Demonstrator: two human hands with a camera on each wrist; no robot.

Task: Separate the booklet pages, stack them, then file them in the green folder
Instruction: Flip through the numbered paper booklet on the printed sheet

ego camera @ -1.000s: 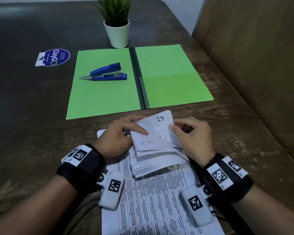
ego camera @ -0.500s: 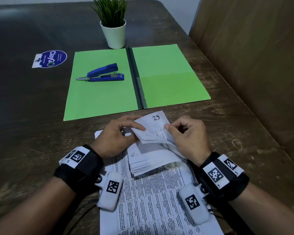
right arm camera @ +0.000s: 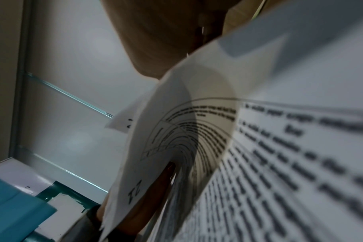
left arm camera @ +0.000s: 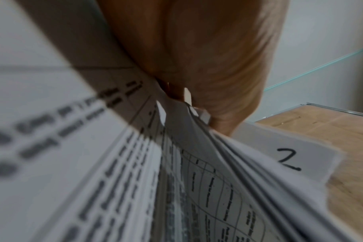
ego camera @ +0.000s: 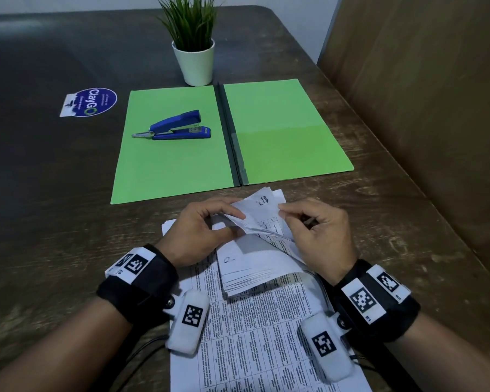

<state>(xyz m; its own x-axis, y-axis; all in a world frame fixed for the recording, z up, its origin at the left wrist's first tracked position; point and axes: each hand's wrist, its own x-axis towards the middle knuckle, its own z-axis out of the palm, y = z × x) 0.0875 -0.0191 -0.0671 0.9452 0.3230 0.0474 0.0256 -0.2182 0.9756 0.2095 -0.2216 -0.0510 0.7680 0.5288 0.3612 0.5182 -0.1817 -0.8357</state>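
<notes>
At the near edge of the wooden table (ego camera: 408, 222), a person's left hand (ego camera: 198, 230) and right hand (ego camera: 320, 236) pinch folded sheets at the far end of the booklet (ego camera: 255, 267), which lies on loose printed pages (ego camera: 252, 335); beyond, the green folder (ego camera: 181, 171) lies open with a blue stapler (ego camera: 176, 127) on its left flap, a potted plant (ego camera: 194, 46) at its far edge
</notes>
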